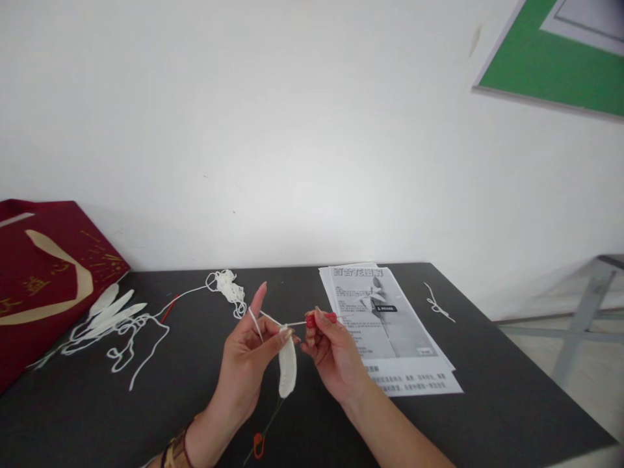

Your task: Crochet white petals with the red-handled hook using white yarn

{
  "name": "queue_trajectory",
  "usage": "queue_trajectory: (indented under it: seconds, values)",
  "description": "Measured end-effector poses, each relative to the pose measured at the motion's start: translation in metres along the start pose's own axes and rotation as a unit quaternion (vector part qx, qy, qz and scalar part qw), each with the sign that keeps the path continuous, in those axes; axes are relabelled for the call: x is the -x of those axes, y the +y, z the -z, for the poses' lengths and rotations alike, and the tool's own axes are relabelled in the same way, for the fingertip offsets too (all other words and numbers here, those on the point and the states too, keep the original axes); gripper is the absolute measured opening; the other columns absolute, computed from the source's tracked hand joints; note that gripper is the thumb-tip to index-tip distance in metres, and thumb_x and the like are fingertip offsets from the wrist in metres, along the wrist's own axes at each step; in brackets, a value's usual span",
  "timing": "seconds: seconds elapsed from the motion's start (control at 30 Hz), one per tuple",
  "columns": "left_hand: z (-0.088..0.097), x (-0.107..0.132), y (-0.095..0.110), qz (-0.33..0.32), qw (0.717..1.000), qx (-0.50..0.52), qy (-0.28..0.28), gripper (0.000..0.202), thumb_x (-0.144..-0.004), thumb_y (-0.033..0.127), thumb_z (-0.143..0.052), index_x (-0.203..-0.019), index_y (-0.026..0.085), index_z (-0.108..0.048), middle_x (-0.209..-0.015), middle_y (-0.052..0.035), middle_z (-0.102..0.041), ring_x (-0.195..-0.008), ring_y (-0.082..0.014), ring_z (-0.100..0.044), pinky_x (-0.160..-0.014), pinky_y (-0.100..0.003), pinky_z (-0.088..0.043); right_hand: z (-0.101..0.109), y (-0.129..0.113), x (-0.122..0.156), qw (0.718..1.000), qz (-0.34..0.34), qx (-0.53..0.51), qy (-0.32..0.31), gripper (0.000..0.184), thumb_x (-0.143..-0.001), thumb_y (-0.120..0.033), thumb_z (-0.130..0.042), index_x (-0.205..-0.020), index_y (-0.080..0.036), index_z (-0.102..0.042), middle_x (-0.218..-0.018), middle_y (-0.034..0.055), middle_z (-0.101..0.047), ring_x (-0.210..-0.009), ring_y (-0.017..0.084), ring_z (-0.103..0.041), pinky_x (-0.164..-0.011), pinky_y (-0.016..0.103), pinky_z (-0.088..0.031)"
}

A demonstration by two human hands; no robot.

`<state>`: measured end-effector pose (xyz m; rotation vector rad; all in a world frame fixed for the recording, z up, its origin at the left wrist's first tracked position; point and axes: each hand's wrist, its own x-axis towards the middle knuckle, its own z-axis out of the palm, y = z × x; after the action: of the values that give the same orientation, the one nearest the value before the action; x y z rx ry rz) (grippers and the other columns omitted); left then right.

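Between thumb and fingers, my left hand (251, 357) pinches the top of a white crocheted petal (288, 367), which hangs down. Its index finger is raised, with white yarn (255, 323) looped around it. My right hand (331, 351) is closed on the red handle of a crochet hook (322, 319), just right of the petal. A white strand or the hook's shaft spans the gap between the hands; I cannot tell which. Below the petal trails a thin dark wire or thread, with an orange stitch marker (258, 445) on it.
A loose heap of white yarn (227, 290) lies behind my left hand. Several white petals (114, 309) with yarn tails and a red stick (170, 309) are at left, beside a dark red bag (53, 279). Printed sheets (404, 338) and a yarn scrap (439, 309) lie at right.
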<state>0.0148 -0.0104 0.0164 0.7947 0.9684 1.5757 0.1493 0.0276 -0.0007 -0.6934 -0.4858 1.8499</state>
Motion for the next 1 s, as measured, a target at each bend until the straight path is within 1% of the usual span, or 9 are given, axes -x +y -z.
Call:
queue_trajectory:
  seconds: [0.07, 0.2, 0.3, 0.43, 0.57, 0.67, 0.77, 0.87, 1.0]
  values:
    - [0.000, 0.001, -0.001, -0.004, 1.000, 0.006, -0.007, 0.081, -0.074, 0.016, -0.074, -0.144, 0.034, -0.038, -0.066, 0.0073, -0.060, -0.064, -0.0101, -0.061, -0.069, -0.023, -0.047, 0.000, 0.001, 0.001, 1.000, -0.011, -0.015, -0.006, 0.024, -0.072, -0.031, -0.080, -0.079, -0.011, -0.072, -0.060, -0.0020, -0.064, -0.047, 0.006, -0.056, -0.053, 0.021, -0.059]
    - [0.000, 0.002, -0.003, -0.007, 1.000, 0.002, -0.026, 0.080, -0.077, 0.016, -0.071, -0.145, 0.037, -0.035, -0.068, 0.0069, -0.060, -0.066, -0.0104, -0.060, -0.072, -0.023, -0.047, 0.000, 0.001, 0.002, 1.000, 0.000, -0.025, -0.006, 0.022, -0.073, -0.029, -0.080, -0.082, -0.011, -0.072, -0.061, -0.0017, -0.065, -0.050, 0.007, -0.057, -0.055, 0.021, -0.060]
    - [0.000, 0.002, -0.003, -0.002, 0.999, 0.003, -0.033, 0.081, -0.078, 0.016, -0.071, -0.145, 0.039, -0.032, -0.068, 0.0070, -0.058, -0.066, -0.0103, -0.059, -0.070, -0.023, -0.047, 0.000, 0.000, 0.003, 1.000, 0.003, -0.028, -0.003, 0.021, -0.073, -0.028, -0.079, -0.082, -0.011, -0.072, -0.062, -0.0015, -0.065, -0.051, 0.007, -0.057, -0.055, 0.021, -0.060]
    - [0.001, 0.002, -0.002, 0.005, 0.999, 0.007, -0.035, 0.082, -0.078, 0.016, -0.071, -0.146, 0.039, -0.031, -0.069, 0.0065, -0.058, -0.066, -0.0100, -0.058, -0.068, -0.022, -0.046, -0.001, -0.001, 0.004, 1.000, -0.004, -0.028, -0.007, 0.021, -0.072, -0.029, -0.080, -0.081, -0.012, -0.071, -0.061, -0.0021, -0.064, -0.050, 0.007, -0.056, -0.056, 0.022, -0.060]
    - [0.000, 0.004, -0.001, 0.007, 0.999, 0.003, -0.033, 0.082, -0.076, 0.017, -0.073, -0.146, 0.037, -0.033, -0.068, 0.0061, -0.058, -0.065, -0.0111, -0.059, -0.067, -0.023, -0.046, -0.002, -0.004, 0.004, 1.000, 0.009, -0.019, -0.017, 0.022, -0.073, -0.032, -0.079, -0.078, -0.013, -0.071, -0.058, -0.0026, -0.062, -0.048, 0.007, -0.054, -0.054, 0.022, -0.059]
    - [-0.001, 0.006, 0.000, 0.010, 0.999, 0.006, -0.040, 0.083, -0.076, 0.016, -0.073, -0.145, 0.037, -0.033, -0.066, 0.0067, -0.058, -0.065, -0.0117, -0.061, -0.069, -0.025, -0.047, -0.001, -0.007, 0.004, 0.998, 0.049, 0.017, -0.029, 0.021, -0.074, -0.034, -0.078, -0.075, -0.014, -0.070, -0.056, -0.0026, -0.062, -0.047, 0.008, -0.053, -0.053, 0.023, -0.057]
    - [-0.002, 0.006, 0.000, 0.007, 0.999, 0.000, -0.045, 0.082, -0.077, 0.016, -0.072, -0.146, 0.036, -0.032, -0.065, 0.0072, -0.059, -0.065, -0.0121, -0.062, -0.070, -0.025, -0.047, 0.000, -0.012, 0.004, 0.990, 0.114, 0.074, -0.048, 0.021, -0.075, -0.035, -0.076, -0.072, -0.016, -0.071, -0.056, -0.0026, -0.061, -0.047, 0.008, -0.054, -0.050, 0.022, -0.055]
    - [-0.001, 0.006, -0.001, -0.003, 0.999, -0.015, -0.043, 0.081, -0.077, 0.016, -0.071, -0.146, 0.034, -0.033, -0.065, 0.0068, -0.061, -0.065, -0.0124, -0.063, -0.070, -0.025, -0.047, 0.001, -0.016, 0.005, 0.975, 0.175, 0.118, -0.070, 0.019, -0.078, -0.034, -0.074, -0.071, -0.016, -0.072, -0.058, -0.0028, -0.061, -0.047, 0.008, -0.056, -0.049, 0.020, -0.051]
    - [0.000, 0.006, -0.002, -0.019, 0.999, -0.026, -0.032, 0.078, -0.077, 0.017, -0.072, -0.145, 0.032, -0.037, -0.066, 0.0059, -0.062, -0.065, -0.0129, -0.064, -0.068, -0.025, -0.047, 0.003, -0.020, 0.009, 0.948, 0.252, 0.167, -0.096, 0.014, -0.083, -0.029, -0.070, -0.074, -0.019, -0.073, -0.065, -0.0015, -0.064, -0.055, 0.010, -0.060, -0.053, 0.022, -0.050]
